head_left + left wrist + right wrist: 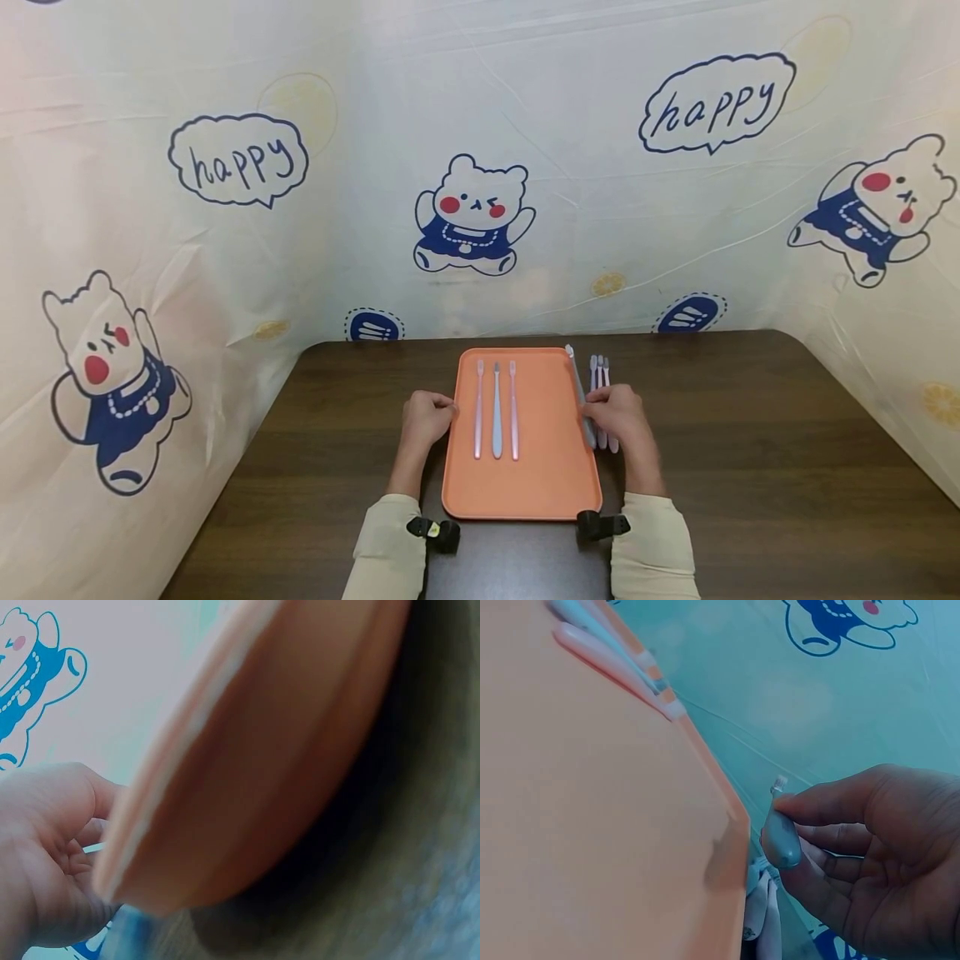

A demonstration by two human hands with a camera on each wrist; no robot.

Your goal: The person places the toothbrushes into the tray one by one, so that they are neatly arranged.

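A person's left hand (426, 417) is pinching the left rim of an orange rectangular tray (540, 467) with rounded corners, its fingers curling in at the edge; the right hand (621, 412) is grasping a grey-blue toothbrush (783, 844) with a slim rounded handle, thumb and fingertips closing on it; this toothbrush is slanting along the tray's right rim in the head view, its bristle end pointing away from the person, though whether it is touching the rim one cannot tell.

Inside the tray, three toothbrushes are lying side by side, slightly apart, heads pointing away from the person: a pale pink toothbrush (477, 425) on the left, a light blue toothbrush (497, 425) in the middle, a second pink toothbrush (514, 425) on the right; just outside the right rim, a cluster of pale-handled toothbrushes (601, 375) is lying close together, partly hidden by the right hand.

The tray is resting on a dark brown wood-grain table (750, 467); behind it, a pale bear-printed sheet (577, 100) is hanging.
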